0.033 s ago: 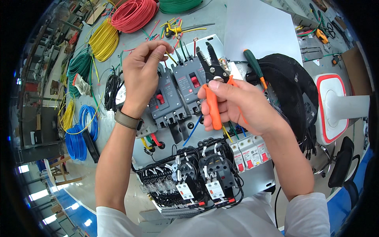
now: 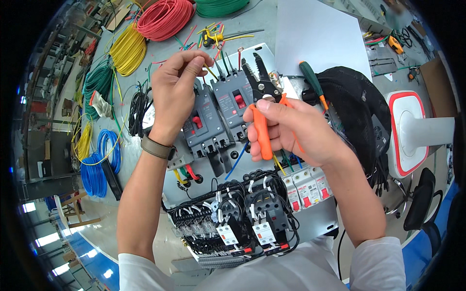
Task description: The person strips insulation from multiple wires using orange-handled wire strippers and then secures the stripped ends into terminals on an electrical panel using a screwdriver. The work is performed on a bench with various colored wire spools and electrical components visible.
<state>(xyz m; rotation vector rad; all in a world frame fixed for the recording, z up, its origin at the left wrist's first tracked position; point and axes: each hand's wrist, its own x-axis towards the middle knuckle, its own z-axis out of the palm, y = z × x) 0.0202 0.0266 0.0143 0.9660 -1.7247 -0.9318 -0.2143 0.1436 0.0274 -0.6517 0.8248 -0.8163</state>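
My left hand [image 2: 177, 92] has thumb and forefinger pinched together at the far end of the left grey circuit breaker [image 2: 206, 119]. A short yellow wire [image 2: 210, 72] runs from these fingertips toward the breaker's terminals. Wire strippers [image 2: 264, 89] with orange handles are in my right hand [image 2: 301, 128], their black jaws spread and pointing away from me, above the second circuit breaker [image 2: 234, 102]. Green and red wires with ring terminals [image 2: 240, 50] stick up behind it. A loose blue wire end [image 2: 235, 164] lies between the breakers and the black-wired contactors [image 2: 264, 218].
Coils of red [image 2: 165, 18], yellow [image 2: 128, 49], green [image 2: 97, 80] and blue wire [image 2: 94, 177] lie on the left and far side. A screwdriver [image 2: 311, 77] leans by a black bag [image 2: 357, 111] at the right, beside a red-rimmed white object [image 2: 407, 133]. Small breakers [image 2: 307, 189] sit nearer me.
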